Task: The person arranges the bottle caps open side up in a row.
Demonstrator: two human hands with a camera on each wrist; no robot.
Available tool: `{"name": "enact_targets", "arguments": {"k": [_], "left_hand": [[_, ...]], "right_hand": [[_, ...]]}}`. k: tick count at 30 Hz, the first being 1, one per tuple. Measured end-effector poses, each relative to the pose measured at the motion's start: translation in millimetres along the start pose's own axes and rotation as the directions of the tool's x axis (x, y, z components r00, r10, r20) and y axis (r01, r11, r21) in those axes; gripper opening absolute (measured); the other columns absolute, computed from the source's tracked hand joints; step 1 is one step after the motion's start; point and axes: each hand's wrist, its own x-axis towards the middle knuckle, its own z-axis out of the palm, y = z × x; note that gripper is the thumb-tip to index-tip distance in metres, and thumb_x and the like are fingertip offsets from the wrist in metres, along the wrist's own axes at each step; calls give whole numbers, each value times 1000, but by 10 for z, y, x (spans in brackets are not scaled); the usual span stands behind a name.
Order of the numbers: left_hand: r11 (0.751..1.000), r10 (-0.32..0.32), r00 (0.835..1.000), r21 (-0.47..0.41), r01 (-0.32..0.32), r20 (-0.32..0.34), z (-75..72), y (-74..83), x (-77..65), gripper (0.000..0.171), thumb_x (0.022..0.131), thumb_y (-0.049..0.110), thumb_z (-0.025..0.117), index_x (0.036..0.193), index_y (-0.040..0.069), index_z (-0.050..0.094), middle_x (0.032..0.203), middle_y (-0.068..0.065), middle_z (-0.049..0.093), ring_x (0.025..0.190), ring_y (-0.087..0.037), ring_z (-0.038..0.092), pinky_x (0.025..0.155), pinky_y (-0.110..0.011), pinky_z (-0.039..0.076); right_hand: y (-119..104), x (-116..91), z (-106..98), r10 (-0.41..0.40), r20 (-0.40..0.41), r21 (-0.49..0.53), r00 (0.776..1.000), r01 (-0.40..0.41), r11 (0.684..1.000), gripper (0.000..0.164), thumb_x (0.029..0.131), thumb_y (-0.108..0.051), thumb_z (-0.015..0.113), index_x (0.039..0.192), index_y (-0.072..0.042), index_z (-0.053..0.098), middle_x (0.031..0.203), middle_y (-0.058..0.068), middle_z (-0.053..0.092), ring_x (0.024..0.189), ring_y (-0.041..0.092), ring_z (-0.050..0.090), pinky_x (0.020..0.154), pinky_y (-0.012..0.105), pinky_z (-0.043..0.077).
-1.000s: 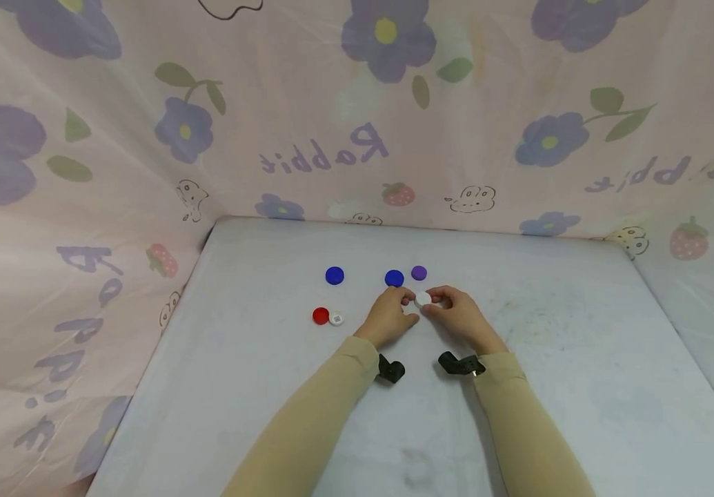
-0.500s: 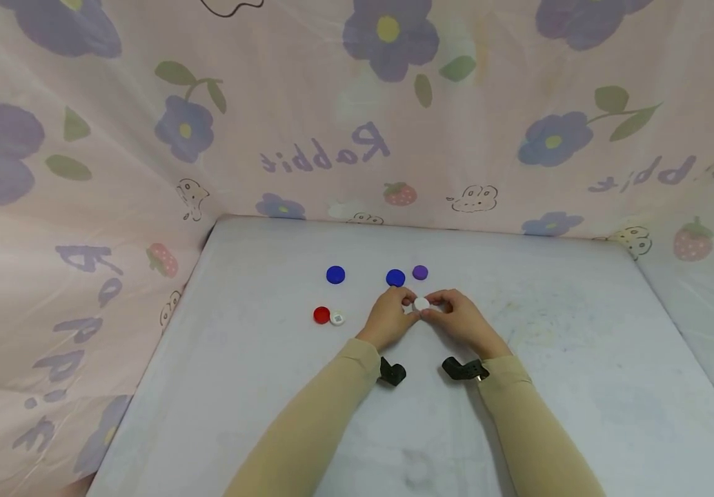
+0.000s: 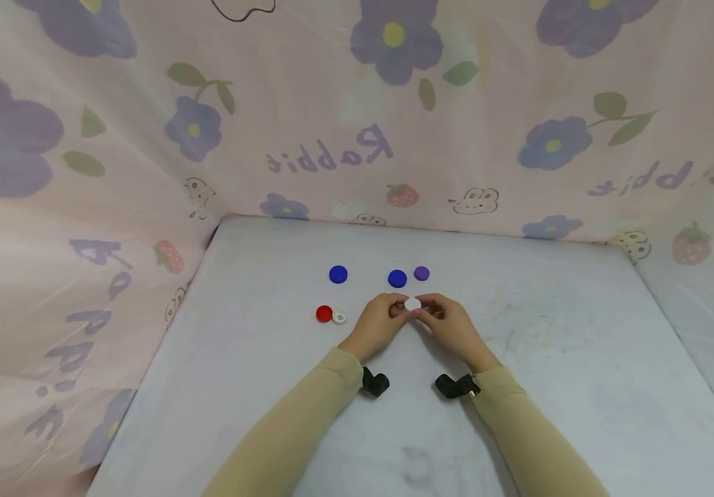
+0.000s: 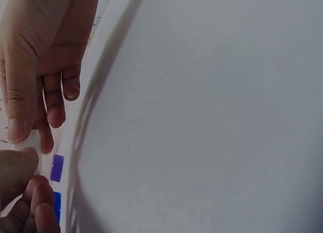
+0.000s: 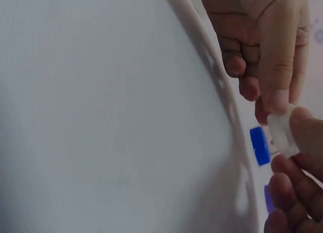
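A small white round cap (image 3: 413, 304) is between my two hands, its flat top facing up in the head view. My left hand (image 3: 374, 326) pinches its left side with thumb and fingers. From the other side, my right hand (image 3: 454, 328) pinches it too, the thumbs almost meeting at its near edge. In the right wrist view the white cap (image 5: 282, 133) looks pale and slightly see-through, partly covered by the fingertips. Just beyond the hands lie a blue cap (image 3: 397, 279) and a smaller purple cap (image 3: 421, 273).
To the left, a red cap (image 3: 324, 314) lies against another white cap (image 3: 339, 317) with a mark in its middle. Farther back is a second blue cap (image 3: 338, 275). A pale-covered table (image 3: 580, 386) spreads around, with flower-printed sheeting (image 3: 325, 103) behind and at the sides.
My left thumb has closed in, so both hands now pinch the white cap. Both hands and the cap have shifted a little left and toward me. The other caps stay put.
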Motion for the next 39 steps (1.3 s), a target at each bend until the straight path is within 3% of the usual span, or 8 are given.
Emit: {"name": "enact_targets", "arguments": {"k": [6,13,27,39], "left_hand": [[1000,-18,1000,-11,18,-2,-123,51,-137,38,95,28,63,129,12,61,109,5,63,94,-6,59,83,-26,50],[998,-17,1000,-54,18,11,-216,34,-198,35,95,27,63,127,12,60,110,3,64,95,-8,60,83,-26,50],[994,-36,999,-101,36,3,-240,50,-249,37,96,28,61,132,18,58,119,5,61,96,-9,60,82,-29,50],[983,-14,999,-182,8,-31,-213,42,-200,36,98,23,59,133,13,57,116,2,61,96,-9,61,81,-28,50]], "right_hand": [[-130,-48,30,-38,-2,86,999,39,996,36,90,-26,70,120,-9,63,96,6,69,80,19,62,63,30,49],[-187,-76,77,-41,23,116,999,38,993,38,91,-28,69,121,-7,62,98,6,69,80,18,62,64,29,49],[-237,-81,88,-43,33,116,999,39,992,34,94,-24,66,124,-9,61,99,5,68,81,22,64,63,30,48],[-245,-70,77,-56,-12,152,998,57,987,26,95,-20,64,119,-9,58,98,6,66,82,22,61,68,30,48]]}}
